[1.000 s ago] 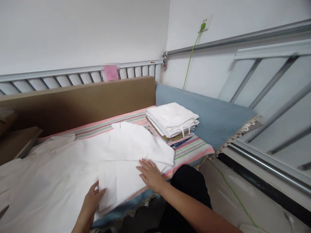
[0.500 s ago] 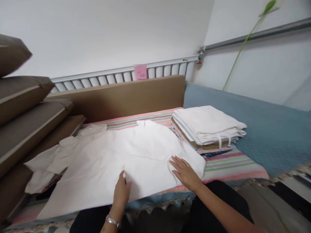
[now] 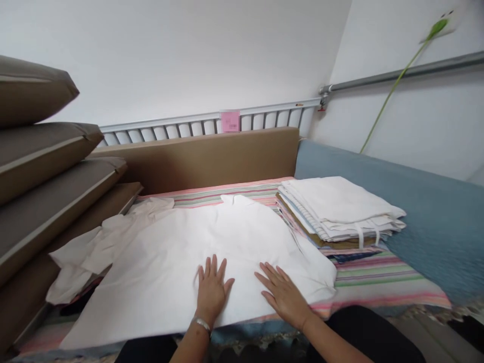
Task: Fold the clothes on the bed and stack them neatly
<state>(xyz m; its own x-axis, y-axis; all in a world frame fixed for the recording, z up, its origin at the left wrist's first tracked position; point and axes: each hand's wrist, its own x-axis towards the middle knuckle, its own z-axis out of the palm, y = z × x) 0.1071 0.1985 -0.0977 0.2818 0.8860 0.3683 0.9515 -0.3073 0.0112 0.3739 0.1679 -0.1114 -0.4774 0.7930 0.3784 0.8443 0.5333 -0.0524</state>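
A large white cloth lies spread flat on a striped sheet in front of me. My left hand rests palm down on the cloth's near part, fingers stretched and spread. My right hand lies flat beside it, a little to the right, fingers also apart. Neither hand holds anything. A bracelet shows on my left wrist.
A stack of folded linens sits to the right on the striped sheet. Brown cushions are piled at the left, a brown board stands behind, a blue cover lies at the right. A crumpled cream cloth is at the left.
The view swung left and the cushions came into sight. My left hand let go of the folded edge and now lies flat on the cloth; the right hand stays flat.
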